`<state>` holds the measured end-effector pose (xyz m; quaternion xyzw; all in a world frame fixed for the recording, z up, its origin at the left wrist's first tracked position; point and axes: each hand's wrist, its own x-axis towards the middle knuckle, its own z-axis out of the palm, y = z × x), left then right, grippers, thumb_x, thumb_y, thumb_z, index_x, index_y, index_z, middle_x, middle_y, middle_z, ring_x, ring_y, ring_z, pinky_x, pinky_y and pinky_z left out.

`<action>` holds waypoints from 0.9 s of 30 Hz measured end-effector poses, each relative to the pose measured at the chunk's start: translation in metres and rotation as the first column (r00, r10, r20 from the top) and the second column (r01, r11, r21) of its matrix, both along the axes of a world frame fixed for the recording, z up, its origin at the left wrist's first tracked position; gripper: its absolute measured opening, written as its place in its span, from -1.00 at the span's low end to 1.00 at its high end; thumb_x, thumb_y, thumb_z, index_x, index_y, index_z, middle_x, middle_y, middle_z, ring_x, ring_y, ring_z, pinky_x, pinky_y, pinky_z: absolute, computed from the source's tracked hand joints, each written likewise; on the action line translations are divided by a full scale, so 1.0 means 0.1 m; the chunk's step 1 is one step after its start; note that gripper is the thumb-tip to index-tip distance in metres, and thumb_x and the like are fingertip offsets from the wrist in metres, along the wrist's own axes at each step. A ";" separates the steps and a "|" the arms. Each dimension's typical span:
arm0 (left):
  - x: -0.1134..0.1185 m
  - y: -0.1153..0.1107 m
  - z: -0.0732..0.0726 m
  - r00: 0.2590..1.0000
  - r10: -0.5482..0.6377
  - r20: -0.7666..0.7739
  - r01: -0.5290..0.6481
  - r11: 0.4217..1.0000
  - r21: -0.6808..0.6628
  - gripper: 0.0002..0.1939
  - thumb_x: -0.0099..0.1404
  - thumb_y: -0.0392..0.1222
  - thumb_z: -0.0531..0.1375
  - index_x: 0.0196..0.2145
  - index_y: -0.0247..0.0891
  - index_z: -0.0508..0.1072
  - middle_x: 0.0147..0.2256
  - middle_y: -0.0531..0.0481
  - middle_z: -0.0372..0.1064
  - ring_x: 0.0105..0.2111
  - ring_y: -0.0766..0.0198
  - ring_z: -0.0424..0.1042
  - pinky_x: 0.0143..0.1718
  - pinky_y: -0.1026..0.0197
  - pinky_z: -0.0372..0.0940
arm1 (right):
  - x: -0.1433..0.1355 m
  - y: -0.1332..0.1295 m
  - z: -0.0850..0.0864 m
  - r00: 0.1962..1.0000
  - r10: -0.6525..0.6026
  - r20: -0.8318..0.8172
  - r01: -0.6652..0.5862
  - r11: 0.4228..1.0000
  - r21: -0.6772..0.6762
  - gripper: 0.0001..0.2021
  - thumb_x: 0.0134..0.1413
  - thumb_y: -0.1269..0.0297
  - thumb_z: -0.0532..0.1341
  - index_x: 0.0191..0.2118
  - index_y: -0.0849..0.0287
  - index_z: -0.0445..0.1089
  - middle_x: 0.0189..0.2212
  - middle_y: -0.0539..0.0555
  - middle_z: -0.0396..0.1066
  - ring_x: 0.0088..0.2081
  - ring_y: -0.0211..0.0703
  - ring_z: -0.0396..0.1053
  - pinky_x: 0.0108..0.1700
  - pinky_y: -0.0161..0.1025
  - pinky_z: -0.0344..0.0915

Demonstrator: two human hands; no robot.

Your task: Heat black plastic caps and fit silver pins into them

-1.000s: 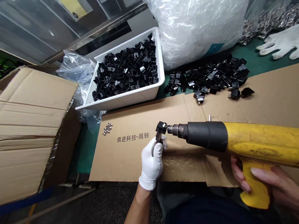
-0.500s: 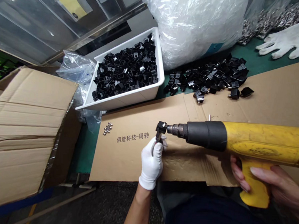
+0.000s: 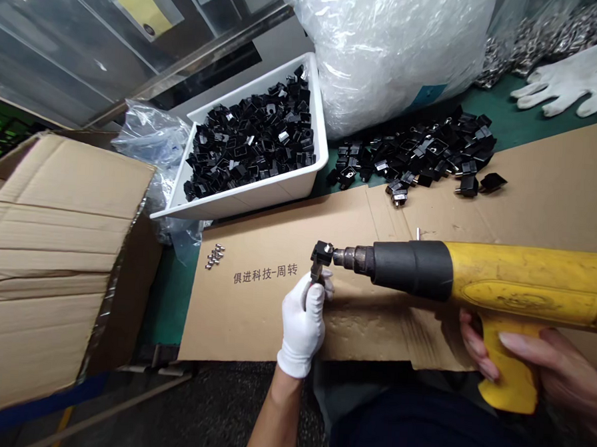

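Observation:
My left hand (image 3: pixel 302 324), in a white glove, is closed round what look like pliers (image 3: pixel 317 271), their handles mostly hidden in the fist. The dark jaws hold up a small black plastic part (image 3: pixel 322 252) with a shiny metal pin (image 3: pixel 328 248) at its right side. My bare right hand (image 3: pixel 546 360) is wrapped round the grip of a yellow heat gun (image 3: pixel 525 282), which lies level. Its stepped metal nozzle (image 3: pixel 349 258) points left, its tip very close to the pin; whether they touch I cannot tell.
A white bin (image 3: pixel 249 204) full of black parts stands behind, with a pile of black parts (image 3: pixel 422 153) to its right. Small metal pins (image 3: pixel 215 256) lie on the cardboard sheet (image 3: pixel 253 321). Around are an open carton (image 3: pixel 51 257), a large plastic bag (image 3: pixel 398 48) and a loose glove (image 3: pixel 581 78).

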<state>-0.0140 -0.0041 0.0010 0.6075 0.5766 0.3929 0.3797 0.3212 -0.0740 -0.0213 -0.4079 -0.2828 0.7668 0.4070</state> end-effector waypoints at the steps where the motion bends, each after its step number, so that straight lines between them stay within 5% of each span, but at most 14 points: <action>1: 0.00 0.00 0.00 1.000 -0.002 0.002 0.002 1.000 -0.001 -0.49 0.56 0.17 -0.02 -0.04 -0.30 0.52 -0.32 -0.05 0.43 -0.31 0.21 0.39 -0.15 0.16 0.28 | 0.00 0.00 0.00 1.000 0.001 -0.001 -0.001 1.000 0.005 -0.68 0.23 0.01 0.27 -0.02 0.04 0.56 -0.35 0.12 0.52 -0.48 -0.11 0.47 -0.41 -0.22 0.48; 19: 0.00 0.01 0.01 1.000 0.005 0.019 -0.005 1.000 -0.014 -0.45 0.54 0.22 0.00 -0.08 -0.31 0.54 -0.34 -0.06 0.42 -0.32 0.21 0.38 -0.17 0.15 0.28 | 0.02 -0.03 -0.05 0.999 0.001 -0.052 -0.002 1.000 -0.016 -0.67 0.28 0.01 0.22 0.03 0.05 0.52 -0.33 0.11 0.49 -0.46 -0.10 0.46 -0.39 -0.19 0.47; 23: -0.07 -0.03 0.02 0.969 0.013 0.249 0.028 0.987 -0.161 -0.46 0.56 0.18 -0.02 -0.03 -0.34 0.52 -0.37 -0.08 0.45 -0.36 0.22 0.40 -0.22 0.13 0.30 | 0.04 -0.04 -0.07 0.998 0.008 -0.069 -0.010 0.999 -0.034 -0.65 0.27 -0.02 0.23 0.02 0.05 0.53 -0.33 0.11 0.49 -0.46 -0.10 0.45 -0.39 -0.19 0.46; 27: -0.24 -0.07 0.02 0.817 -0.006 0.577 0.257 0.898 -0.356 -0.39 0.54 0.23 -0.02 0.00 -0.40 0.51 -0.39 -0.13 0.49 -0.45 0.20 0.46 -0.34 0.14 0.34 | 0.13 -0.05 -0.15 0.992 0.074 -0.104 -0.083 0.993 -0.081 -0.62 0.26 -0.04 0.23 0.04 0.05 0.52 -0.30 0.13 0.49 -0.43 -0.06 0.47 -0.37 -0.16 0.46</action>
